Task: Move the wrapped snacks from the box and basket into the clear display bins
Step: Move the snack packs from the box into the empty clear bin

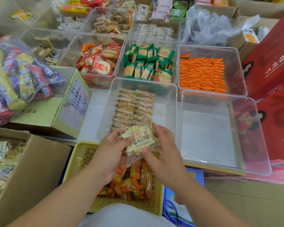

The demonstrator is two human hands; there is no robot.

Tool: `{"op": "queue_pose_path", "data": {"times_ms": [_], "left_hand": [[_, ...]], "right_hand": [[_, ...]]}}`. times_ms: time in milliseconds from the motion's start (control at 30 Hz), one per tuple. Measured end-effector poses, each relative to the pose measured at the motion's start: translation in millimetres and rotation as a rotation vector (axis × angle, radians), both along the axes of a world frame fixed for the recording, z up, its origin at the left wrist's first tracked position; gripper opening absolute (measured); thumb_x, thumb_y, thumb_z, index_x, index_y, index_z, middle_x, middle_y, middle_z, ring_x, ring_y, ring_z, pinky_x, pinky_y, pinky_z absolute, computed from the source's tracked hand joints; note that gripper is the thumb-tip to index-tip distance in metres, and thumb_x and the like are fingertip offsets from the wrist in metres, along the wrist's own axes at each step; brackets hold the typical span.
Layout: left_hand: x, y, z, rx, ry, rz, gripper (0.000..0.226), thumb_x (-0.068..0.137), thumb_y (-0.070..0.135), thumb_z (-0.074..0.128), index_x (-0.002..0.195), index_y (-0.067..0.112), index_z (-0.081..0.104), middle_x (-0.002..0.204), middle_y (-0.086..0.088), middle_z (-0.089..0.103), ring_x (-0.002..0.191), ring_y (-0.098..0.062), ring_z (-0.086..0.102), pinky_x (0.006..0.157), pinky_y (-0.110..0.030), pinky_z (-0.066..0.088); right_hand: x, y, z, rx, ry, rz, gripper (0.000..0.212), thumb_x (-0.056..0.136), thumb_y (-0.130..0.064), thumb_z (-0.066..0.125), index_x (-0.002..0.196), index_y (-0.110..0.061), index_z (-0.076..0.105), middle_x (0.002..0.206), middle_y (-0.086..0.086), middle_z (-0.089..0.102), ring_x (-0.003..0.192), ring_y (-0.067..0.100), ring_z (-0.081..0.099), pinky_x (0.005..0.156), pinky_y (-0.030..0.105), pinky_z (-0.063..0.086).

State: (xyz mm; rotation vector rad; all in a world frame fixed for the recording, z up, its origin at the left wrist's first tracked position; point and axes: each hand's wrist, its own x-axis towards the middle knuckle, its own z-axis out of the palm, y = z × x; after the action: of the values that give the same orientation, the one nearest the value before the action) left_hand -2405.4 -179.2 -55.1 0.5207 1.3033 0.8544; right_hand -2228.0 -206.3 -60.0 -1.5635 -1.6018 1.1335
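Both hands hold a small stack of clear-wrapped pale yellow biscuits (138, 142) above the near edge of a clear display bin (167, 102). My left hand (112, 149) grips the stack from the left, thumb on top. My right hand (161, 148) grips it from the right. Two neat rows of the same wrapped biscuits (133, 108) fill the bin's left half. Below my hands stands a yellow plastic basket (82, 158) with several orange-wrapped snacks (134, 182). A cardboard box (31, 163) of wrapped snacks sits at the lower left.
An empty clear bin (220, 133) stands to the right. Behind are bins of orange packets (202, 74), green crackers (148, 63) and red rice crackers (98, 63). A green carton (59, 104) carrying a bag of sweets (15, 76) lies left; red gift boxes (272, 66) stand right.
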Motion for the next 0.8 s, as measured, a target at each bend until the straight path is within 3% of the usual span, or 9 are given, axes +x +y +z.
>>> {"op": "queue_pose_path", "data": {"times_ms": [100,167,233,300,367,433,500,633,800], "left_hand": [[1,9,1,-0.022,-0.053,-0.002,0.026,0.096,0.012,0.068,0.122,0.011,0.068,0.11,-0.016,0.078,0.095,-0.032,0.077,0.067,-0.039,0.064],[3,13,2,-0.009,-0.049,-0.079,0.018,0.099,0.019,0.066,0.115,0.018,0.075,0.107,-0.013,0.079,0.089,-0.025,0.078,0.063,-0.033,0.062],[2,19,0,0.046,0.095,-0.164,0.019,0.101,0.04,0.061,0.102,0.034,0.078,0.098,-0.003,0.08,0.08,-0.017,0.076,0.062,-0.03,0.059],[-7,27,-6,0.155,0.381,-0.242,0.034,0.091,0.068,0.053,0.106,0.046,0.074,0.102,0.01,0.078,0.091,-0.009,0.073,0.078,-0.032,0.057],[-24,35,-17,0.307,0.783,-0.35,0.06,0.081,0.079,0.05,0.127,0.044,0.064,0.128,0.014,0.068,0.12,-0.011,0.061,0.098,-0.038,0.049],[-42,43,-33,0.367,1.186,-0.5,0.076,0.084,0.076,0.056,0.147,0.033,0.049,0.153,0.0,0.049,0.14,-0.027,0.043,0.112,-0.048,0.038],[-56,46,-44,0.244,1.373,-0.648,0.094,0.084,0.082,0.051,0.159,0.027,0.034,0.167,-0.011,0.025,0.149,-0.037,0.028,0.118,-0.053,0.03],[-68,44,-59,0.105,1.484,-0.861,0.129,0.065,0.098,0.005,0.165,0.016,0.009,0.172,-0.013,0.009,0.152,-0.036,0.029,0.12,-0.049,0.031],[-68,46,-65,0.118,1.521,-0.883,0.134,0.062,0.095,-0.007,0.164,0.007,-0.001,0.173,-0.01,0.009,0.15,-0.031,0.035,0.115,-0.045,0.036]], "right_hand": [[0,1,-3,0.25,-0.303,0.207,0.075,0.084,-0.029,0.066,0.153,-0.036,0.037,0.165,-0.011,0.022,0.152,0.013,0.02,0.12,0.039,0.027],[1,7,-8,0.379,-0.445,0.255,0.07,0.083,-0.018,0.075,0.148,-0.028,0.05,0.158,0.0,0.041,0.147,0.026,0.033,0.117,0.043,0.034],[6,19,-13,0.444,-0.465,0.221,0.062,0.082,-0.01,0.079,0.14,-0.02,0.06,0.144,0.006,0.057,0.133,0.033,0.049,0.11,0.045,0.044],[16,36,-17,0.446,-0.477,0.176,0.052,0.084,-0.006,0.077,0.134,-0.015,0.065,0.133,0.007,0.064,0.121,0.032,0.057,0.102,0.044,0.051],[30,58,-19,0.392,-0.577,0.164,0.047,0.087,-0.005,0.073,0.133,-0.015,0.066,0.129,0.007,0.066,0.116,0.032,0.059,0.097,0.046,0.052],[45,84,-23,0.31,-0.771,0.224,0.045,0.093,-0.007,0.064,0.136,-0.02,0.063,0.129,0.005,0.066,0.116,0.032,0.057,0.096,0.046,0.05],[57,108,-27,0.241,-0.962,0.317,0.048,0.095,-0.008,0.056,0.139,-0.028,0.058,0.13,0.0,0.063,0.117,0.029,0.053,0.095,0.041,0.047],[56,140,-36,0.168,-1.264,0.521,0.047,0.09,-0.007,0.05,0.132,-0.028,0.058,0.121,0.001,0.06,0.115,0.028,0.052,0.094,0.039,0.041],[38,161,-58,0.012,-1.391,0.714,0.034,0.095,-0.015,0.054,0.128,-0.022,0.057,0.115,0.003,0.063,0.109,0.026,0.058,0.099,0.041,0.043]]}}
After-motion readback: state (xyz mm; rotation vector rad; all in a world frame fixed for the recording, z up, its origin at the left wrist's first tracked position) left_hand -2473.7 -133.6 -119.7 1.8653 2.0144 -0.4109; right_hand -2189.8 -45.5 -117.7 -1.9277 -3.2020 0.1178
